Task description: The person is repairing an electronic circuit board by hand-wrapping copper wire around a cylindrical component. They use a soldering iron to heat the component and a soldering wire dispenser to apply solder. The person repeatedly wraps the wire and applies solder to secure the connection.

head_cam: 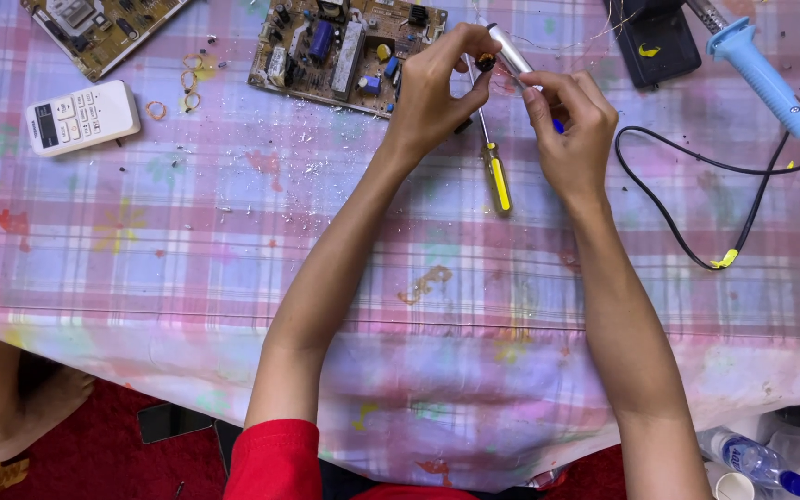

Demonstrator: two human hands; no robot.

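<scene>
While both hands meet above the far middle of the worktop (233,259), a slim silver pen-shaped tool (509,54) is held between them. The right hand (574,125) closes its grip around the tool's lower end, where a bit of blue shows beneath the fingers; the left hand (437,88) pinches a small dark part (484,63) against the tool's shaft with thumb and forefinger. The tool's long axis runs diagonally, from the right hand's grip up and to the left, so its free silver end points away from the person, toward the far edge. The left hand is the nearer to that free end; the right hand carries the weight. Directly below the hands a yellow-handled screwdriver (495,171) lies flat, its axis nearly straight toward the person, handle nearest. A brown circuit board (344,51) lies just left of the left hand. A white remote control (82,117) rests well apart at left, and a blue soldering iron (761,74) with black cable (696,204) at right.
</scene>
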